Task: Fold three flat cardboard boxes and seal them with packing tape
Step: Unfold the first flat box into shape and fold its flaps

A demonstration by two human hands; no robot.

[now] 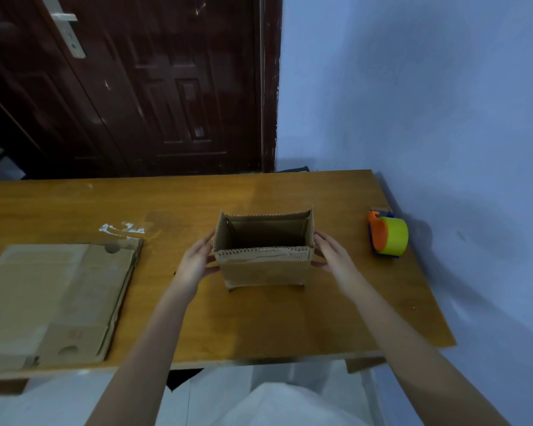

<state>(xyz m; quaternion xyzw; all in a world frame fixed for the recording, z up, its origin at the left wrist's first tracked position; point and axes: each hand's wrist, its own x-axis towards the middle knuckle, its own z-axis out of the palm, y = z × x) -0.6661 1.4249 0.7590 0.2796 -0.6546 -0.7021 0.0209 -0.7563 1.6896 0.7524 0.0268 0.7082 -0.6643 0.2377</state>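
- wooden table [274, 318] (orange-brown top)
- open cardboard box [263, 267], upright at middle
- flat cardboard stack [59, 299], left
- tape dispenser [387, 234], far right edge

Box [263, 265] mid-table [74, 204]; flats [59, 299] left, tape [388, 236] right.

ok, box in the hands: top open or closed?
Open. The box stands upright between the left hand and right hand; its dark inside shows, and no top flaps are folded over.
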